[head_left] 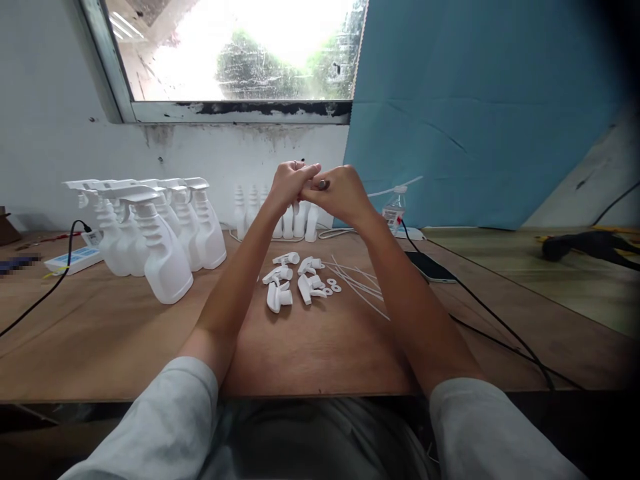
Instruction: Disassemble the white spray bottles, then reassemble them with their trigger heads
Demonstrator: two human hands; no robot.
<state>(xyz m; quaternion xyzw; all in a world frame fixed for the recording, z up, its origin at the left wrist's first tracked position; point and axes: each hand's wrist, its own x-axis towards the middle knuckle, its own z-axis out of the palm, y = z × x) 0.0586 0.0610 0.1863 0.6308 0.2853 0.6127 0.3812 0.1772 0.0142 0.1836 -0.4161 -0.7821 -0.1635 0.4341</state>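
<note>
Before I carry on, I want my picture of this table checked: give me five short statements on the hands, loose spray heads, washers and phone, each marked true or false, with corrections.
1. The left hand and right hand are close together. True.
2. White washers lie beside the loose heads. True.
3. The loose heads are stacked in one pile. False: they lie spread out on the table.
4. The phone lies to the right of the washers. True.
5. Both hands rest flat on the table. False: they are raised above it.
</note>
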